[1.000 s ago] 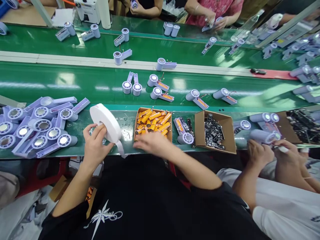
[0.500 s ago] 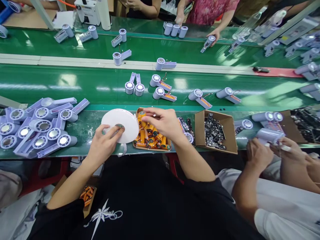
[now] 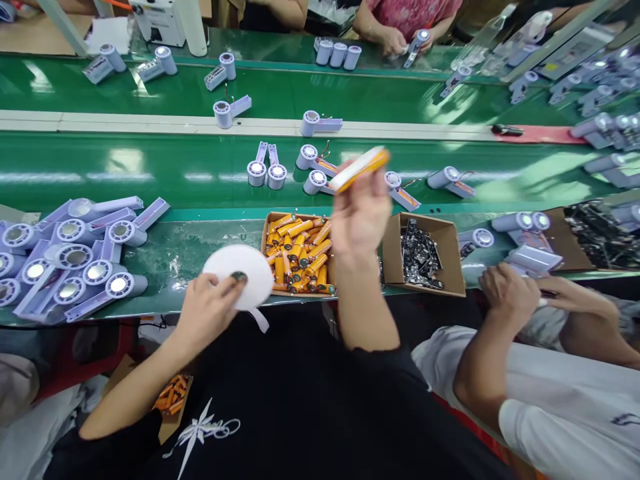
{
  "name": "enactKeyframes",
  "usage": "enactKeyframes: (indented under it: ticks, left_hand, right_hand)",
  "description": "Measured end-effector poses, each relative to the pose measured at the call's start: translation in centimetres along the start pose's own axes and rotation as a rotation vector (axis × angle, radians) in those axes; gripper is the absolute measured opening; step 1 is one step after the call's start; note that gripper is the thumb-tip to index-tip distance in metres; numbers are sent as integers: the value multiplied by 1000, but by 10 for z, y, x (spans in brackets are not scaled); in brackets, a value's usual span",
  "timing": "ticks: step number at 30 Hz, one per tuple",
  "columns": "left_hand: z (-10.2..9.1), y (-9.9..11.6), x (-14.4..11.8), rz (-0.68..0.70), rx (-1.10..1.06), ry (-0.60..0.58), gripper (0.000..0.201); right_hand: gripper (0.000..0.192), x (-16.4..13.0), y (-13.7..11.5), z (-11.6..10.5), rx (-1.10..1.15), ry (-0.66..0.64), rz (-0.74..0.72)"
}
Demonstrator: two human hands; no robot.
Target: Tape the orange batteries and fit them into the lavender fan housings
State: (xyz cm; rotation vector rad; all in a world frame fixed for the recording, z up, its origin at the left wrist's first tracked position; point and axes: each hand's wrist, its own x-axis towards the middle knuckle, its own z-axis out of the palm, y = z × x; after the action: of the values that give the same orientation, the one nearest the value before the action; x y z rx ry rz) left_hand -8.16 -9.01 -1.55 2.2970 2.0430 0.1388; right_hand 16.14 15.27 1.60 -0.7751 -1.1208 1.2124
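Note:
My left hand (image 3: 207, 310) presses on a white roll of tape (image 3: 239, 275) lying flat at the near edge of the green bench, a loose tape end hanging off the edge. My right hand (image 3: 361, 217) is raised above the bench and grips an orange cylindrical battery (image 3: 361, 169) with a white strip along it. Just below and left of that hand sits a cardboard box of orange batteries (image 3: 297, 252).
A pile of lilac fan housings (image 3: 75, 250) fills the bench at left. A box of small dark parts (image 3: 423, 255) stands right of the batteries. More housings lie on the green conveyor (image 3: 175, 170). A co-worker's hands (image 3: 515, 293) work at right; other people sit across.
My right hand picked a battery out of the box and lifted it up. My left hand laid the tape roll flat and slid it toward the near edge.

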Motion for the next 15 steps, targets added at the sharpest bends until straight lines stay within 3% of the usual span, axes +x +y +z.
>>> enactKeyframes:
  ticks: [3, 5, 7, 9, 10, 12, 13, 15]
  left_hand:
    - [-4, -48, 15, -131, 9, -139, 63]
    - [-12, -72, 58, -169, -3, -211, 52]
    - [-16, -76, 128, -171, -1, -186, 54]
    - [-14, -66, 217, -160, 23, -113, 80]
    - [-10, -60, 261, -154, 55, -135, 90]
    - [-2, -55, 337, -153, 84, -256, 91]
    - [1, -59, 365, -147, 88, -307, 87]
    - [5, -79, 394, -125, 79, -384, 72]
  right_hand:
    - [69, 29, -5, -28, -41, 25, -34]
    - [71, 28, 2, -40, -55, -20, 42]
    - [69, 21, 15, -42, 18, -34, 80]
    - [67, 15, 26, -37, 98, -16, 89]
    - [66, 15, 29, -34, 116, -3, 86]
    - [63, 16, 30, -33, 103, 16, 74]
    - [60, 18, 28, -36, 76, 18, 70]
    - [56, 22, 22, -45, 4, -10, 74]
